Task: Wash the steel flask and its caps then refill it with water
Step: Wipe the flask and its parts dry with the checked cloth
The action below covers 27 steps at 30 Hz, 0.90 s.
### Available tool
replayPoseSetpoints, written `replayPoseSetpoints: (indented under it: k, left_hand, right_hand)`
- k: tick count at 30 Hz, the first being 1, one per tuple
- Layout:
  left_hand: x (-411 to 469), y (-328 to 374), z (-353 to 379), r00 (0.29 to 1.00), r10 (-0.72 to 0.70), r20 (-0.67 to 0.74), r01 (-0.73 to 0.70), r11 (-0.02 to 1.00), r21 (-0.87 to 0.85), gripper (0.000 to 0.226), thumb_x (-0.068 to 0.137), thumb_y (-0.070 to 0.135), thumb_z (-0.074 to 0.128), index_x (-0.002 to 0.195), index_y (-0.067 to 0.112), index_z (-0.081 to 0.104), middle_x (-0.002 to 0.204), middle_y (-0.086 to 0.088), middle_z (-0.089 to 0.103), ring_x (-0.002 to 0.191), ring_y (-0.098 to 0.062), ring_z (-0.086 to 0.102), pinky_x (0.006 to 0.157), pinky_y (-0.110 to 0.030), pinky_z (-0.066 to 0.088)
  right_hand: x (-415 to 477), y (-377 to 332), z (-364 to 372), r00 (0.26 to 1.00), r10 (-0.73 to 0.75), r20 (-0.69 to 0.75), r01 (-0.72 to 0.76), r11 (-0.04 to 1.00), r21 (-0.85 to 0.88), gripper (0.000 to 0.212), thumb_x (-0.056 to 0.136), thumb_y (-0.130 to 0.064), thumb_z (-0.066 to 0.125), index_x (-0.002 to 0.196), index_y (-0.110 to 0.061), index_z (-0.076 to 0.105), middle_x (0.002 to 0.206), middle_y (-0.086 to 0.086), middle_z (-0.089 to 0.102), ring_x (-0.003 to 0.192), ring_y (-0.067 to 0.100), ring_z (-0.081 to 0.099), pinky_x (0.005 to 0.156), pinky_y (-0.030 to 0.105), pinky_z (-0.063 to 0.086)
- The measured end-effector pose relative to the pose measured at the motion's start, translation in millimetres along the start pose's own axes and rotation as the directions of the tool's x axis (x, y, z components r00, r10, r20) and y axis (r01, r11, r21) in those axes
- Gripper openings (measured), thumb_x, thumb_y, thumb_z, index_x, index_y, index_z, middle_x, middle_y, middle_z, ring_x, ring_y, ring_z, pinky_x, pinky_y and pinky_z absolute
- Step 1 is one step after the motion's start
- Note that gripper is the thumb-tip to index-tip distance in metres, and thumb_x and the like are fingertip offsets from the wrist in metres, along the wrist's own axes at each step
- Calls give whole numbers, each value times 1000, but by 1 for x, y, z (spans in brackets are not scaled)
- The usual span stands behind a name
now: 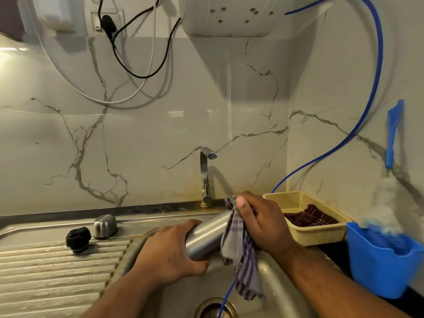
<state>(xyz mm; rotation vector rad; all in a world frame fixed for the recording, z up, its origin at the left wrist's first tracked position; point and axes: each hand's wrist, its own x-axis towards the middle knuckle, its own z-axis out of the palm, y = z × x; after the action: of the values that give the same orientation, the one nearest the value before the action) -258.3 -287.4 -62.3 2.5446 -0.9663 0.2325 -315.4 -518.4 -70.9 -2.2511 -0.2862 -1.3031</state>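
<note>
My left grip (169, 253), low in the centre of the frame, is curled round the lower end of the steel flask (206, 235), fingers wrapped over the top of it and thumb underneath. The flask lies tilted, running from that grip up and to the right over the sink (273, 278). Only the bare middle of its body shows between my two hands.

My right grip (261, 223), just right of centre, is closed over the upper end of the flask with a checked cloth (238, 253) pressed between palm and steel. My thumb lies along the top of the cloth. The loose part of the cloth hangs down into the basin, below the flask.

Under the hanging cloth a thin blue tube (226, 294) runs down to the drain (215, 308) at the bottom edge.

To the left of my left grip, on the ribbed drainboard (46, 271), stand the two caps, well apart from the flask. The black inner cap (78, 238) is nearer me, and the domed steel cap (105, 226) is just beside it, behind and to its right.

Behind my hands the tap (205, 177) rises against the marble wall.

At the right, on the desk, a cream basket (321, 235) holds a dark red cloth (309, 218). Further right a blue holder (378, 271) hangs in the lower right corner, with a blue-handled brush (393, 134) above it.

A white appliance (229, 17) fills the top centre, and a black cable (142, 74) loops down at the upper left.
</note>
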Motion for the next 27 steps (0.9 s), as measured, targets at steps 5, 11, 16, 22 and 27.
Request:
replayPoseSetpoints:
  k: [5, 11, 16, 22, 27]
  left_hand:
    - [8, -8, 14, 927, 261, -270, -126, 894, 429, 94, 62, 68, 79, 143, 40, 43, 128, 13, 60, 113, -15, 60, 98, -39, 49]
    - [14, -6, 8, 919, 199, -341, -82, 941, 328, 93, 60, 80, 72, 138, 49, 34, 134, 20, 50, 121, -11, 51, 108, -40, 40]
    - [1, -20, -24, 931, -320, -173, 170, 805, -569, 109, 42, 109, 43, 130, 45, 46, 130, 10, 49, 124, -21, 51, 105, -55, 46]
    - [-3, -7, -10, 752, -420, 509, 562, 4, -827, 78, 69, 71, 71, 119, 13, 57, 117, -23, 55, 95, -40, 62, 58, -43, 60]
    - [5, -9, -9, 892, -383, -240, 47, 607, -793, 47, 70, 59, 75, 105, 30, 62, 109, 2, 60, 100, -19, 60, 72, -33, 58]
  right_hand:
    - [11, -4, 8, 740, 665, 102, -658, 747, -96, 58, 109, -44, 33, 82, -9, 70, 95, 15, 72, 92, 32, 65, 84, 38, 48]
    - [16, -13, 0, 883, 465, -71, -468, 883, -39, 51, 109, -37, 39, 61, -24, 52, 60, -5, 57, 60, 10, 55, 60, 25, 39]
    - [16, -6, -5, 937, 238, -254, -246, 969, 1, 43, 107, -30, 42, 65, -32, 49, 55, -10, 51, 56, 7, 54, 52, 18, 34]
    - [4, -8, 2, 940, 206, -273, -203, 978, 40, 38, 106, -45, 36, 74, -32, 53, 59, -11, 54, 62, 5, 57, 53, 11, 36]
    - [1, 9, 10, 656, 730, 194, -749, 594, 295, 41, 106, -40, 44, 86, -15, 70, 82, 6, 72, 77, 16, 68, 73, 29, 54]
